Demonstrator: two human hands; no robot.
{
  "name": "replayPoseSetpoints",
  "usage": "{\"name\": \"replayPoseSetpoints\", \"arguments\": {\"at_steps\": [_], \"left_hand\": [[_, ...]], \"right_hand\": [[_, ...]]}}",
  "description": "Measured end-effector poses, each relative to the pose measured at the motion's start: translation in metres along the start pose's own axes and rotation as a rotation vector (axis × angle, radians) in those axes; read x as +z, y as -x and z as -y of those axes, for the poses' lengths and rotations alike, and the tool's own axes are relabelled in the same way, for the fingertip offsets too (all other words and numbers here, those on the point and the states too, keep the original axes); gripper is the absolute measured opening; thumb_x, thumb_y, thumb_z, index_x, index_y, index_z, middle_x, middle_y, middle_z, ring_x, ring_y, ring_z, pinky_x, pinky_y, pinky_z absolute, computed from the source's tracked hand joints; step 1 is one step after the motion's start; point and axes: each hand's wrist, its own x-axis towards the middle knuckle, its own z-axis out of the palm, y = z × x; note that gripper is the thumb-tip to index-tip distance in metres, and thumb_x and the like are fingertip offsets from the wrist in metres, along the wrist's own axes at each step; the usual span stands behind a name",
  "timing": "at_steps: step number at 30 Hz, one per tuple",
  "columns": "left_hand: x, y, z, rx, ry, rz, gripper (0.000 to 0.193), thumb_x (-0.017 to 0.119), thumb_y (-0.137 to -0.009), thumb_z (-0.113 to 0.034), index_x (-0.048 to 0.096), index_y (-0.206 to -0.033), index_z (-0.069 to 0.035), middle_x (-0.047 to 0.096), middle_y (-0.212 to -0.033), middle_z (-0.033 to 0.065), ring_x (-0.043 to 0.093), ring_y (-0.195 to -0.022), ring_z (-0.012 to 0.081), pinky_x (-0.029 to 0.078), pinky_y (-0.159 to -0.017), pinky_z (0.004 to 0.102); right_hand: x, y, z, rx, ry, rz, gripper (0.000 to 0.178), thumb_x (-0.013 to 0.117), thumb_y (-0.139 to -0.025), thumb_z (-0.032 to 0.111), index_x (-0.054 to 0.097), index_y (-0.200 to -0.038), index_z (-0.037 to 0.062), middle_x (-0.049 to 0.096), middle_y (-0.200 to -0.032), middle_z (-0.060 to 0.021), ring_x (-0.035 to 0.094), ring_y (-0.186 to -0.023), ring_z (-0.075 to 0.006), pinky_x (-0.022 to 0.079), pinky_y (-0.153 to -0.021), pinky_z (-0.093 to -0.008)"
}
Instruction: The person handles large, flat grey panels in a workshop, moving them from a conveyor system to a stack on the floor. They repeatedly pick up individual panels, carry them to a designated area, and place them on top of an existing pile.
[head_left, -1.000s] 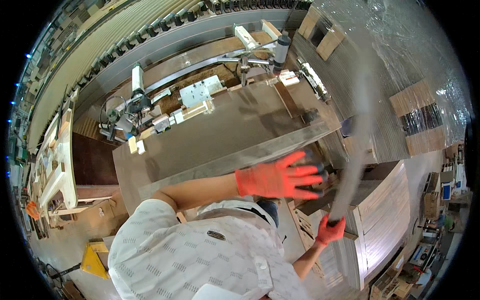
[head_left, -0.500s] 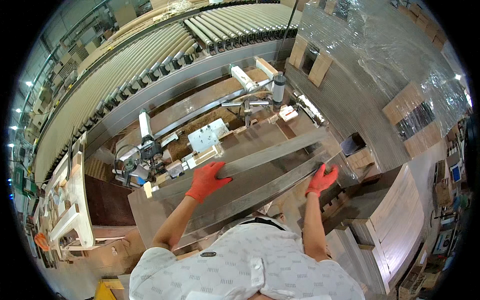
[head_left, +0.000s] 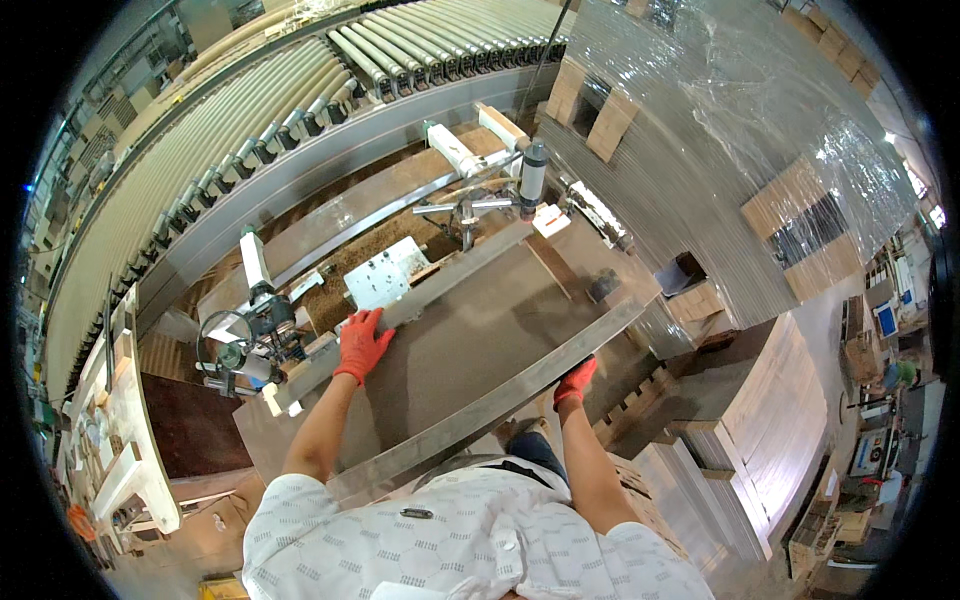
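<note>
Two long, narrow grey-brown boards lie slanting across a machine's flat bed (head_left: 455, 320). My left hand (head_left: 363, 345), in a red glove, grips the far board (head_left: 455, 270) near its middle, with the fingers over its far side. This board lies along the row of machine fittings. Closer to my body is the near board (head_left: 500, 390), running roughly parallel to it. At its front edge, towards the right end, my right hand (head_left: 575, 383), also gloved in red, is closed on it. Its fingertips are partly hidden under the board.
Drill-like machine heads (head_left: 262, 330) and a metal plate (head_left: 386, 272) stand beyond the boards. A roller conveyor (head_left: 230, 140) runs behind. Film-wrapped stacked panels (head_left: 680, 150) rise at the right, with more stacked panels (head_left: 760, 430) below them. A pale wooden table (head_left: 120, 430) is at left.
The far board has shifted away from me against the fittings, with my left hand on it, widening the gap between boards. My right hand has moved from above the near board to its front edge.
</note>
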Motion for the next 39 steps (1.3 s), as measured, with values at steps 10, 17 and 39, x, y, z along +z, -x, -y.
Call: {"name": "replayPoseSetpoints", "arguments": {"at_steps": [10,17,39], "left_hand": [[0.021,-0.019,-0.021,-0.108,-0.159,-0.158,0.053,0.080,-0.089,-0.044,0.070,-0.134,-0.018,0.065,-0.132,0.0061,0.053,-0.134,0.0315,0.026,-0.120,0.0663],[0.034,-0.037,-0.031,-0.128,-0.078,-0.090,0.052,0.081,-0.088,-0.045,0.071,-0.129,-0.015,0.065,-0.127,0.0097,0.055,-0.132,0.0336,0.029,-0.120,0.0604],[0.079,-0.108,-0.045,0.084,-0.346,0.117,0.044,0.068,-0.100,-0.044,0.066,-0.125,-0.008,0.069,-0.123,0.0192,0.064,-0.117,0.0406,0.051,-0.098,0.0540]], "right_hand": [[-0.047,0.006,0.037,0.276,0.263,0.030,0.064,0.057,-0.102,0.069,0.046,-0.150,0.0269,0.066,-0.131,-0.0125,0.065,-0.109,-0.0317,0.052,-0.093,-0.0512],[-0.189,0.002,0.028,0.369,0.480,0.047,0.057,0.056,-0.104,0.066,0.047,-0.147,0.0292,0.067,-0.118,-0.0104,0.066,-0.089,-0.0285,0.052,-0.074,-0.0456],[-0.015,0.022,0.250,-0.441,0.220,0.341,0.035,0.054,-0.113,0.015,0.058,-0.144,-0.0010,0.063,-0.135,-0.0093,0.065,-0.119,-0.0195,0.053,-0.105,-0.0383]]}}
